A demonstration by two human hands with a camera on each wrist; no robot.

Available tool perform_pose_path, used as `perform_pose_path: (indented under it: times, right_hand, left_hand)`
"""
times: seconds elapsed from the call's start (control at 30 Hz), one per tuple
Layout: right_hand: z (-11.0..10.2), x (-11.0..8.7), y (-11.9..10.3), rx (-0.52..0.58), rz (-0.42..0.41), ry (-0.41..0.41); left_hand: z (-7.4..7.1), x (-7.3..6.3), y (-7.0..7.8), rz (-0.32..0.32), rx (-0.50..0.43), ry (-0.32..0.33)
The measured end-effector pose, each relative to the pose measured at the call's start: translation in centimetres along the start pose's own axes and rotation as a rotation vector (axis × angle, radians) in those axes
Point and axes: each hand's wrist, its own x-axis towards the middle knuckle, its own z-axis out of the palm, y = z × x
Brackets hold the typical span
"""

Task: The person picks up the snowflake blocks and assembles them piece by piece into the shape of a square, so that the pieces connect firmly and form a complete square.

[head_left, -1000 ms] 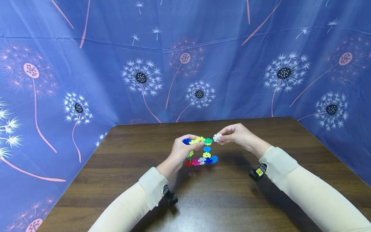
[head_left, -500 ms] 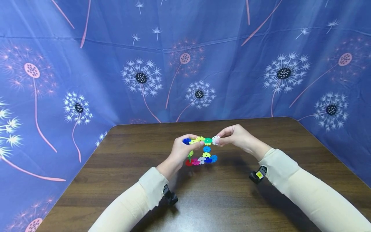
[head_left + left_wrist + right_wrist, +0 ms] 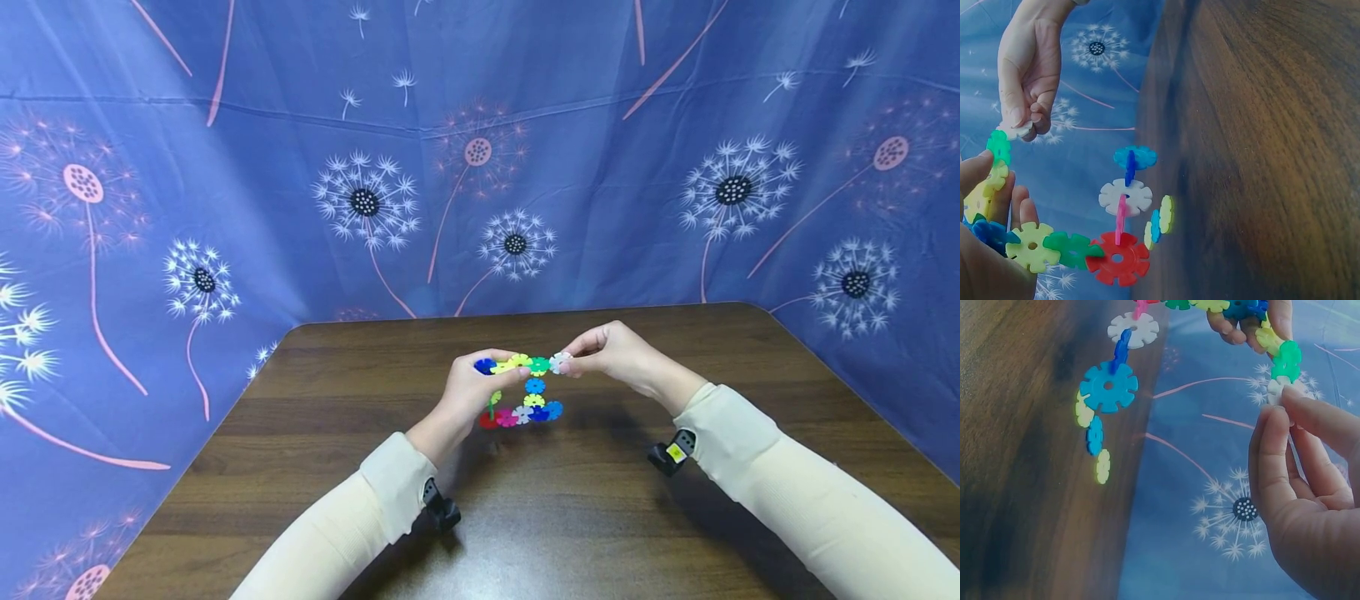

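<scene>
My left hand (image 3: 462, 392) holds a chain of interlocking plastic snowflake discs, its thumb over the yellow discs (image 3: 519, 360) and close to a green disc (image 3: 539, 366). Between thumb and fingers, my right hand (image 3: 621, 352) pinches a white snowflake disc (image 3: 558, 362). The white disc's edge meets the green disc's edge in both wrist views. From the left hand the chain bends down past a lime disc (image 3: 1033, 247) to a red disc (image 3: 1118, 259). Pink, white and blue discs follow, with a light blue disc (image 3: 1109, 386) at the corner and a short branch rising from there.
A brown wooden table (image 3: 540, 517) lies under both hands, and the chain hangs over it. Behind the table's back edge stands a blue curtain (image 3: 585, 167) with a dandelion print. A small black camera sits on each wrist (image 3: 442, 508).
My right hand has moved slightly left, bringing the white disc from a gap beside the green disc up against its edge. The left hand and the chain have hardly moved.
</scene>
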Motion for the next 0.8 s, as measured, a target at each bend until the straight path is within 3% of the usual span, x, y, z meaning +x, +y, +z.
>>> perform_pose_path:
  times: [0.3,0.6,0.8]
  right_hand:
    - [0.32,-0.12,-0.28,0.006,-0.030,0.000]
    - [0.52,0.33,-0.38,-0.074,-0.040,-0.001]
    - [0.69,0.55,-0.74,-0.096,-0.059,-0.005]
  left_hand:
    - [-0.09,-0.07,0.25,-0.005,0.024,-0.014]
    - [-0.29,0.20,0.15,-0.003,0.068,-0.049]
    - [-0.20,0.42,-0.01,0.015,0.059,-0.038]
